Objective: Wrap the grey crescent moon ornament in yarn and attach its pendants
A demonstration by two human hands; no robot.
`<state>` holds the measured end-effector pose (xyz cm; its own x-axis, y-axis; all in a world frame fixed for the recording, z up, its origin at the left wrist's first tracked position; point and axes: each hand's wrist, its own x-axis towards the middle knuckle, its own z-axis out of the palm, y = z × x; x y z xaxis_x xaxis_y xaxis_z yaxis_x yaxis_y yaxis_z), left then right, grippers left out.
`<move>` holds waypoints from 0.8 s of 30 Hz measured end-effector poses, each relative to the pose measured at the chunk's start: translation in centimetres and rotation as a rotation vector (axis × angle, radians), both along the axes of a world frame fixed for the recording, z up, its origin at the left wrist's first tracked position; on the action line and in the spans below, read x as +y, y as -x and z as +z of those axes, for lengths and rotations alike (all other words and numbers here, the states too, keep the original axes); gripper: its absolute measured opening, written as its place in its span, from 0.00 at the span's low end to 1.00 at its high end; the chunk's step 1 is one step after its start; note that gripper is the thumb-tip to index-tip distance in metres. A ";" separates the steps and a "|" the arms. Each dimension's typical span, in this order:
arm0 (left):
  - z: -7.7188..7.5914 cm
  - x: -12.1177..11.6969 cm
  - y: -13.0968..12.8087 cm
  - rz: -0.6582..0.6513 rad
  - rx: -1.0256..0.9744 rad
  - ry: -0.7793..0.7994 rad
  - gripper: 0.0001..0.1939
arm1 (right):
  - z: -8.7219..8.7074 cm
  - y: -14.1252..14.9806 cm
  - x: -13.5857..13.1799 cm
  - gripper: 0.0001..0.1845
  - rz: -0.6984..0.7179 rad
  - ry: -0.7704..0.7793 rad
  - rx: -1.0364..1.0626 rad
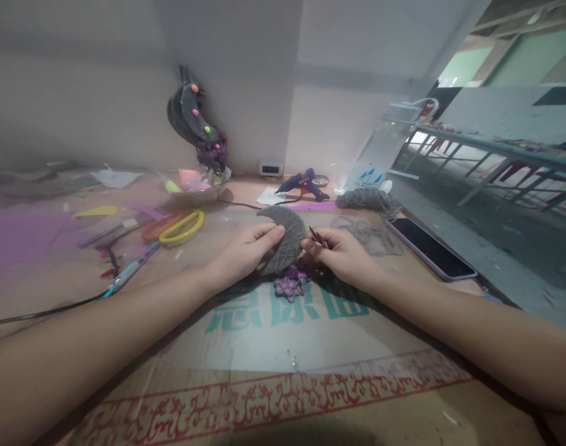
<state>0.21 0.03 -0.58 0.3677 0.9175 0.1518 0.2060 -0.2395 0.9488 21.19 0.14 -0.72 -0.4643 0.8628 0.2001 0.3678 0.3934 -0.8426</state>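
My left hand (243, 251) grips a grey yarn-wrapped crescent (285, 238) by its left side, fingers closed on it. My right hand (343, 253) is pinched on a small dark pointed tool (317, 236) whose tip sits at the crescent's right edge. Just below the crescent lie purple flower-shaped pieces (290, 285) on a flattened cardboard sheet (283, 347). Both forearms rest low over the cardboard.
A ball of grey yarn (369, 199) and loose yarn lie behind my right hand, a phone (431, 249) to the right. A blue glue gun (304, 183), yellow and orange scissors (178, 228), a metal bowl (197, 189) and a finished decorated crescent (192, 118) stand further back.
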 end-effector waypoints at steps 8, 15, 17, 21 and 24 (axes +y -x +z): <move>0.5 -0.2 0.0 0.128 0.104 -0.046 0.17 | 0.3 0.2 -0.1 0.19 -0.039 -0.089 -0.088; 0.4 -0.1 0.0 0.156 0.035 0.057 0.18 | 0.8 0.4 -0.5 0.15 -0.031 -0.029 0.016; 0.8 -0.5 0.0 0.127 0.053 0.068 0.18 | 1.2 0.5 -0.7 0.13 -0.048 0.007 0.084; 1.2 -1.0 -0.1 0.055 0.023 0.127 0.20 | 1.7 0.5 -1.1 0.15 -0.052 0.020 0.074; 1.0 -0.8 0.0 -0.019 -0.116 0.235 0.21 | 1.8 0.6 -1.3 0.15 -0.031 -0.007 0.049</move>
<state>0.20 -0.78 0.38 0.3778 0.9256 -0.0226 0.0905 -0.0126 0.9958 20.61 -1.18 1.07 -0.4268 0.8751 0.2282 0.3379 0.3884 -0.8573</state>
